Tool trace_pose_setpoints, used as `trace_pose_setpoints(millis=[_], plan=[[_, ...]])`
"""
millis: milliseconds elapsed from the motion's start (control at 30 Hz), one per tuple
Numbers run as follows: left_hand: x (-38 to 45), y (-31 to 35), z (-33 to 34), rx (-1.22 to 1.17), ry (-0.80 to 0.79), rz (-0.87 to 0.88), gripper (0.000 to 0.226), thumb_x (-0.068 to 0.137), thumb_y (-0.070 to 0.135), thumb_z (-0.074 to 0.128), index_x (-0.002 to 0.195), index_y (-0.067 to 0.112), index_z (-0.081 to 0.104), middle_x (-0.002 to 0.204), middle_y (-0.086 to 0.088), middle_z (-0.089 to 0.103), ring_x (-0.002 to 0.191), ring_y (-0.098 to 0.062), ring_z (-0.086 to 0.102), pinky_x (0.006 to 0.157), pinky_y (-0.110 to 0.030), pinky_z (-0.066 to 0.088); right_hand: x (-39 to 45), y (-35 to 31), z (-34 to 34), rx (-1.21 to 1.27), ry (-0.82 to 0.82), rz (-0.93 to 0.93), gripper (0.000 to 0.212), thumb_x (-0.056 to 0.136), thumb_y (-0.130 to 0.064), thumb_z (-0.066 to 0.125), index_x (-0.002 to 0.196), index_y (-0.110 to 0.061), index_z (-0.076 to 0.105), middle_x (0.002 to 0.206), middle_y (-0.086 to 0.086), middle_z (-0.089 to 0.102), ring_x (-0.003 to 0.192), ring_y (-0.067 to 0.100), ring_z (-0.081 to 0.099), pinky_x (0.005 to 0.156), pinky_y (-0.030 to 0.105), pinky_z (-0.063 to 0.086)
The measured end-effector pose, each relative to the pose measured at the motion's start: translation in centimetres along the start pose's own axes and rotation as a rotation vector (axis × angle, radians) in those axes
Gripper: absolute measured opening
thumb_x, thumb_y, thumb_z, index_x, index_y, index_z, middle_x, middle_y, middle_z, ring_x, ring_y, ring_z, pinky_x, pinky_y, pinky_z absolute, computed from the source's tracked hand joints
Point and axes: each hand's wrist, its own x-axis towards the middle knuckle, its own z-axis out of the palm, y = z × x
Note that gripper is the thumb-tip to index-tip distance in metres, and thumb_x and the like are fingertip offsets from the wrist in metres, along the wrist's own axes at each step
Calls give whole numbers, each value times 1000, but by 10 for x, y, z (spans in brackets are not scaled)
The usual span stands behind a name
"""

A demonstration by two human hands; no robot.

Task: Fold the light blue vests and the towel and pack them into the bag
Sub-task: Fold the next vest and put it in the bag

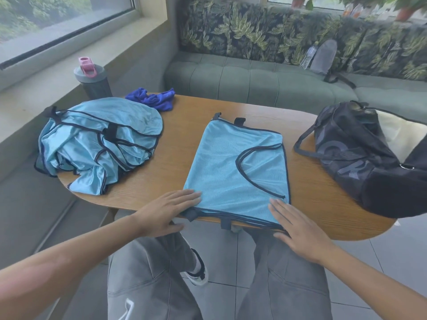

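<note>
The table (175, 144) carries a bag (360, 158) at its right edge, a vest pile (97, 144) at its left edge, a flat vest (238, 172) at the near edge and a towel (152, 99) at the far edge. The left hand (166, 211) and right hand (298, 232) press flat, fingers straight, on the vest's near corners.

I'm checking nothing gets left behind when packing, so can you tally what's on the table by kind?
Light blue vests laid flat: 1
Heaps of crumpled light blue vests: 1 (number of vests in it cannot be told)
Blue towel: 1
Dark bag: 1
Grey bottle with pink lid: 1
Total: 5
</note>
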Motion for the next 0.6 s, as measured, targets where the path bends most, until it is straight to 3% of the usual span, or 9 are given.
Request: trace_pose_setpoints(millis=[67, 167, 233, 333, 433, 533, 600], plan=[[-7, 8, 8, 15, 141, 3, 60, 101, 41, 45, 157, 22, 38, 166, 9, 30, 154, -15, 26, 121, -43, 32, -3, -1, 6, 25, 79, -9, 70, 101, -38, 55, 159, -11, 26, 168, 3, 21, 154, 20, 22, 121, 40, 26], [-10, 26, 19, 89, 323, 3, 45, 99, 20, 42, 137, 14, 63, 150, 3, 55, 138, -23, 53, 105, -45, 49, -8, -9, 9, 113, 168, 6, 91, 71, -4, 87, 151, -9, 45, 161, 3, 37, 148, 21, 36, 121, 37, 27], [-9, 33, 21, 85, 408, -10, 43, 91, 9, 43, 124, 13, 71, 140, 3, 64, 128, -24, 62, 94, -43, 55, -13, -12, 8, 173, 211, 52, 98, 57, 12, 87, 145, -11, 54, 156, 0, 45, 144, 18, 42, 121, 30, 26], [-8, 36, 12, 32, 424, -31, 32, 97, 13, 46, 117, 16, 70, 126, 5, 71, 118, -21, 66, 91, -40, 57, -20, -9, 5, 248, 247, 95, 99, 53, 28, 73, 139, -18, 61, 148, -8, 53, 139, 9, 46, 120, 18, 25], [-6, 46, -5, -108, 323, -126, 33, 98, 11, 46, 125, 22, 62, 110, 5, 72, 99, -19, 67, 85, -25, 48, -18, -7, -5, 368, 240, 240, 86, 66, 27, 64, 134, -26, 65, 137, -14, 60, 126, 14, 61, 111, 13, 35], [0, 54, -20, -408, 254, -337, 25, 104, 14, 50, 119, 34, 47, 90, 8, 71, 73, -24, 60, 71, -40, 51, -13, -12, -23, 524, 255, 386, 50, 90, 11, 62, 122, -27, 70, 114, -11, 73, 103, 7, 68, 85, 12, 47], [6, 58, -34, -593, 332, -419, 16, 103, 19, 57, 104, 33, 49, 82, 7, 67, 68, -25, 55, 68, -45, 51, -10, -20, -35, 600, 340, 424, 35, 96, 3, 61, 112, -28, 68, 92, -18, 71, 84, -1, 65, 71, 13, 46]])
